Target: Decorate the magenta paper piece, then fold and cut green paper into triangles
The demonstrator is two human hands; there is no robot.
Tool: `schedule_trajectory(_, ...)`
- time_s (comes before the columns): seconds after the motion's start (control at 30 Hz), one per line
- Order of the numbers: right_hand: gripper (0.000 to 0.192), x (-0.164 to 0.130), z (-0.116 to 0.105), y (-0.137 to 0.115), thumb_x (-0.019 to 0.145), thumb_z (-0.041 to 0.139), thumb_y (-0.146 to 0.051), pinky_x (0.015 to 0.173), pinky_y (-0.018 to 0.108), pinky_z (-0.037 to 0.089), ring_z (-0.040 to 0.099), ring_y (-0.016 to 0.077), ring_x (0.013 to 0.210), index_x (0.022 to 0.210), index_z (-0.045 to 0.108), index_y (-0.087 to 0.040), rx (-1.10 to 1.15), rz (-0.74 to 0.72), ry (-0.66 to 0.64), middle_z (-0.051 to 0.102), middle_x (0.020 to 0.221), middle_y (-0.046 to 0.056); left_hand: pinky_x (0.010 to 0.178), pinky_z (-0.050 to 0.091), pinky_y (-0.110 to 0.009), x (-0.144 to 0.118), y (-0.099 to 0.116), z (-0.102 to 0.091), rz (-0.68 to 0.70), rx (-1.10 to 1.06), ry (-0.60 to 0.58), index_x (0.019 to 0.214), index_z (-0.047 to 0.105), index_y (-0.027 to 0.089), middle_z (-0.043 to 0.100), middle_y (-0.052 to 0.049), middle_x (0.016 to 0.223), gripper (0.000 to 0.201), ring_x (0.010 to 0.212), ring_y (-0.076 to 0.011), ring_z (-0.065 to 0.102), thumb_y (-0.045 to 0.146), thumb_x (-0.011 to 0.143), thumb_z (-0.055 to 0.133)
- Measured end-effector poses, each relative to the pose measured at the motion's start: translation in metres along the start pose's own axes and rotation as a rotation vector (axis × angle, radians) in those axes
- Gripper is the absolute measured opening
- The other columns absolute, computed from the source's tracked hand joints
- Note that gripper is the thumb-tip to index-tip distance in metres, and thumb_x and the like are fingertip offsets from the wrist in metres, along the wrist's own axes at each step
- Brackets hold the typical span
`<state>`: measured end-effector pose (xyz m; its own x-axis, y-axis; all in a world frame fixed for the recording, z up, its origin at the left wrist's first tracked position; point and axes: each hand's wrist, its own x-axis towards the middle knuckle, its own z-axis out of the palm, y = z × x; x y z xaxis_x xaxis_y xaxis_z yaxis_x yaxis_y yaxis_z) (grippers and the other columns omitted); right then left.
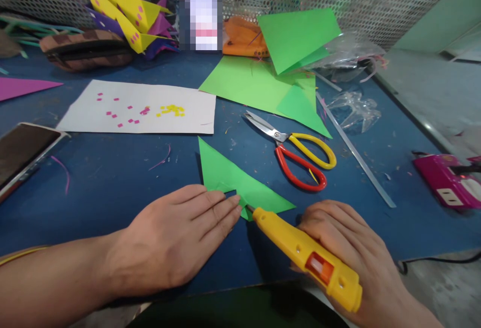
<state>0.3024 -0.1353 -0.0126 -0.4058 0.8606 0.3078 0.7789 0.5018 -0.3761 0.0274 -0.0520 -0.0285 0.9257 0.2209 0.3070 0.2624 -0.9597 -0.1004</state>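
Observation:
A folded green paper triangle [240, 173] lies on the blue table. My left hand [180, 237] rests flat at its near edge, fingers stretched out and side by side, the fingertips pressing on the paper by a small dark gap. Gripped in my right hand [349, 237] is a yellow hot glue gun [296, 248] with an orange-red window on its side. Its handle is hidden behind the gun body and my fingers. The nozzle touches or nearly touches the paper's near corner, just right of my left fingertips. Scissors [278, 137] with red and yellow handles lie beyond, blades pointing left.
White paper [158, 122] bears pink and yellow paper bits. Green sheets [296, 37], a brown case [86, 49] and a yellow-purple folded paper piece [128, 12] stand at the back. A phone [26, 152] lies left; a magenta power strip [447, 177] sits right.

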Motion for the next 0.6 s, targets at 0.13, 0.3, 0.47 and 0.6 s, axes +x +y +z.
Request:
schedule_trajectory(0.13,0.007,-0.0015,0.0012,-0.0005,0.086,0.054,-0.014,0.071,0.037,0.047,0.059,0.0206,0.074,0.091,0.052,-0.019,-0.005,0.005,-0.002,0.064,0.077,0.004,0.101,0.039,-0.038,0.0009,0.0001,-0.0008,-0.006,-0.004,-0.006,0.127,0.062,0.012,0.064,-0.006,0.134,0.041,0.116,-0.0209,0.060,0.010,0.100,0.031)
schedule_trajectory(0.3,0.006,-0.0017,0.0016,-0.0003,0.085,0.053,-0.014,0.071,0.037,0.046,0.058,0.0209,0.075,0.089,0.052,-0.018,-0.014,0.010,-0.002,0.063,0.077,0.004,0.100,0.041,-0.038,0.0007,-0.0005,-0.0015,0.011,0.014,-0.015,0.127,0.062,0.012,0.064,-0.007,0.134,0.042,0.116,-0.0221,0.060,0.010,0.099,0.031)
schedule_trajectory(0.47,0.008,-0.0013,0.0006,-0.0010,0.085,0.053,-0.012,0.070,0.037,0.045,0.057,0.0206,0.072,0.089,0.052,-0.018,-0.028,-0.006,-0.009,0.062,0.075,0.004,0.101,0.040,-0.038,0.0007,0.0000,-0.0016,0.007,0.008,-0.015,0.127,0.062,0.012,0.064,-0.007,0.134,0.042,0.117,-0.0221,0.060,0.010,0.098,0.032)
schedule_trajectory(0.6,0.008,-0.0022,0.0013,-0.0014,0.085,0.053,-0.013,0.070,0.038,0.045,0.057,0.0210,0.072,0.090,0.052,-0.018,-0.032,-0.002,0.001,0.062,0.076,0.004,0.100,0.040,-0.039,-0.0001,0.0008,-0.0017,0.007,-0.003,-0.006,0.127,0.061,0.010,0.064,-0.008,0.135,0.042,0.117,-0.0227,0.059,0.009,0.099,0.030)
